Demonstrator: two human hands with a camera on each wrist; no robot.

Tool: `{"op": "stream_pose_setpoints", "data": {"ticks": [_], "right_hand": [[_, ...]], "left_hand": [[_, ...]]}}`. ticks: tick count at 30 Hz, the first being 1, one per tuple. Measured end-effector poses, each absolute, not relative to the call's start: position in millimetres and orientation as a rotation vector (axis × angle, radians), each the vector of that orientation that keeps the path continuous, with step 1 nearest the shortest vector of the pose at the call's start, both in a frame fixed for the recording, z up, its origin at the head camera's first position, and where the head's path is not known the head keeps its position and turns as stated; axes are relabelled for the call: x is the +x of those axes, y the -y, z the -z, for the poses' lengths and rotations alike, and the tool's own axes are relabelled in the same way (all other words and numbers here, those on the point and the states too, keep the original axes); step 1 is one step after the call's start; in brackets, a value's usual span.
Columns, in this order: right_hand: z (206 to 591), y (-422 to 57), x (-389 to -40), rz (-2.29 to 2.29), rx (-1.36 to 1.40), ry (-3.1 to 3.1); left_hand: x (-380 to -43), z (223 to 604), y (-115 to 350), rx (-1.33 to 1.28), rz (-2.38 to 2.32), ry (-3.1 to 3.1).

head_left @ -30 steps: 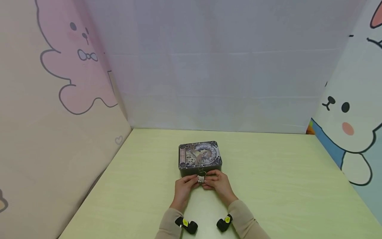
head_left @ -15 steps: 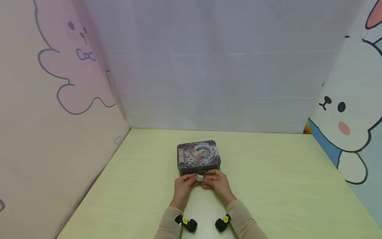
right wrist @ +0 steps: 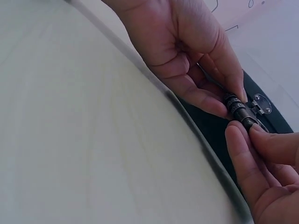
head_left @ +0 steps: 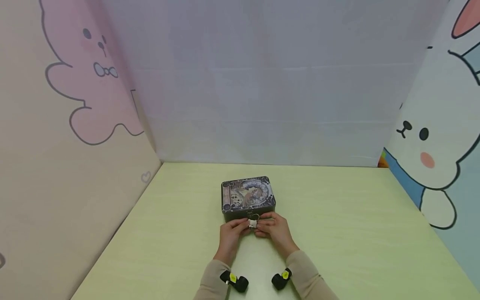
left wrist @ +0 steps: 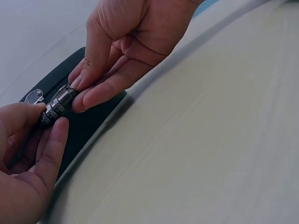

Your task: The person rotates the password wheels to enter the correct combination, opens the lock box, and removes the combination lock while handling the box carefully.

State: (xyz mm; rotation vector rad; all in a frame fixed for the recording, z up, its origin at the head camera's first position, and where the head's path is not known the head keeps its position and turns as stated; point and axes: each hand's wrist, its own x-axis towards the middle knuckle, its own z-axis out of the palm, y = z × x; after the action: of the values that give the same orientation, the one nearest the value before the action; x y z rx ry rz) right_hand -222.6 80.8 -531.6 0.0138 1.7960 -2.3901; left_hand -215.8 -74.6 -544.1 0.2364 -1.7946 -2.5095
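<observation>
A dark combination padlock [head_left: 253, 223], with rings of numbered dials, sits at the front of a decorated tin box [head_left: 248, 195]. My left hand [head_left: 229, 238] pinches the dial end of the padlock [left wrist: 53, 111] between thumb and fingers. From the other side, my right hand [head_left: 277, 233] pinches the smooth end of the padlock [right wrist: 242, 115]. Beside the lock, a silver hasp [right wrist: 261, 104] is fixed to the box's front. The thin shackle shows as a loop by the right fingertips; whether it is latched cannot be told.
The box rests on a pale yellow-green table [head_left: 337, 216]. A plain light curtain [head_left: 262, 91] stands at the back. Cartoon-printed panels flank the table left and right. Black wrist cameras [head_left: 238, 284] are strapped over both beige sleeves.
The head view has shifted slightly, so the scene sits a little further left. Both hands stay on the padlock, with hardly any visible movement.
</observation>
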Motion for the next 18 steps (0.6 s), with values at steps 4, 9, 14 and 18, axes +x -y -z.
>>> {"op": "stream_pose_setpoints", "data": {"ticks": [4, 9, 14, 18], "right_hand": [[528, -85, -222, 2.391, 0.011, -1.789], [519, -93, -218, 2.36, -0.02, -1.829], [508, -103, -213, 2.31, -0.053, -1.909], [501, -112, -209, 2.266, -0.082, -1.956]], "left_hand": [[-215, 541, 72, 0.201, 2.505, 1.802], [-212, 534, 69, 0.129, 2.487, 1.829], [-210, 527, 65, 0.078, 2.534, 1.84], [-207, 523, 62, 0.037, 2.592, 1.822]]}}
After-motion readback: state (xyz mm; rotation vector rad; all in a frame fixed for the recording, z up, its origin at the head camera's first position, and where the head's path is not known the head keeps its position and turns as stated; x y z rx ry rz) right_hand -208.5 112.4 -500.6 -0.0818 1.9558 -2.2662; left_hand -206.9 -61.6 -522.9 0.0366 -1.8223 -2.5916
